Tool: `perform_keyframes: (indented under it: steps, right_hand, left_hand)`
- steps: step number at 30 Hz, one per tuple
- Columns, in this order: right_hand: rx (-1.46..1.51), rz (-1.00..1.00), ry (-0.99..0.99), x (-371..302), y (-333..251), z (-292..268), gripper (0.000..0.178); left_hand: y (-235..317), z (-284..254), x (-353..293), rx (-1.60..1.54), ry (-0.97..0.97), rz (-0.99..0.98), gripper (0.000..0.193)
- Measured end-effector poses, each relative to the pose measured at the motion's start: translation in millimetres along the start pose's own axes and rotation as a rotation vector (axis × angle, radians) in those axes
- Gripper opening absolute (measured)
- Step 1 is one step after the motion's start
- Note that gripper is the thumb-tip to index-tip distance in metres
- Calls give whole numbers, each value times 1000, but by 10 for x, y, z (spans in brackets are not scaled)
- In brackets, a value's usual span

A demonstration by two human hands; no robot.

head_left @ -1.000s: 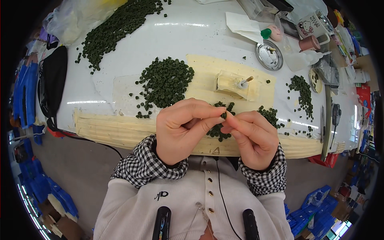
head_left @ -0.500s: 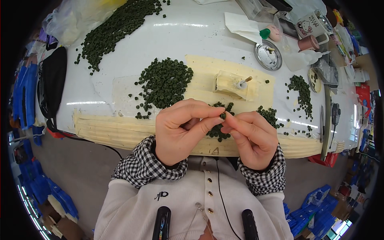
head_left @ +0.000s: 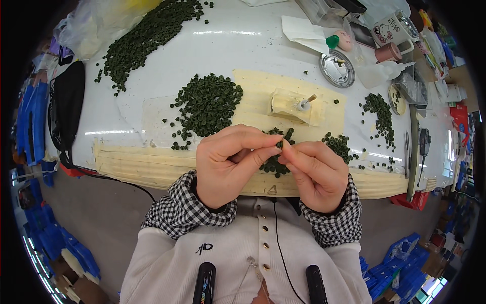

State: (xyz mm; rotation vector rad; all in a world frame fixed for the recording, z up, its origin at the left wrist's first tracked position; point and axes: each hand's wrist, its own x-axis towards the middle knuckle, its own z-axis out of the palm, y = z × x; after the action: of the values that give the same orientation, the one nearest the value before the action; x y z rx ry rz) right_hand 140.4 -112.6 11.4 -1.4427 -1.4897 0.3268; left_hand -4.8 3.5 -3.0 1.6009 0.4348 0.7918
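Between my fingertips is a small dark green piece (head_left: 279,145), round and cap-like, largely covered by the fingers. My left hand (head_left: 228,163) is closed, pinching it between thumb and forefinger. My right hand (head_left: 318,175) meets it from the other side, with its thumb and fingers drawn together at the piece. Below and behind the fingertips lies a small heap of like green pieces (head_left: 276,166), partly hidden by the hands. A larger heap of green pieces (head_left: 207,104) is beyond my left hand, and another small heap (head_left: 338,147) sits just beyond my right.
A cream block (head_left: 291,107) with a small white holder and a brown-tipped stick stands beyond the hands. Far left lies a long pile of green pieces (head_left: 147,40). At right are a round metal dish (head_left: 336,68), a squeeze bottle (head_left: 377,76), a mug (head_left: 392,30) and tweezers (head_left: 406,154).
My right hand has shifted very slightly left, and its fingertips sit a little differently against the green piece. My left hand keeps its pinch in nearly the same place.
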Motion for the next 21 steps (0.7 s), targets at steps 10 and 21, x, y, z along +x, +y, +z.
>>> perform_keyframes:
  steps: [10, 21]
  right_hand:
    - [-330, 245, 390, -94, 38, -361, 14]
    - [-622, 330, 106, -242, 283, -734, 9]
  left_hand:
    - [115, -31, 46, 420, -130, -3, 19]
    - [168, -183, -7, -294, 7, -382, 17]
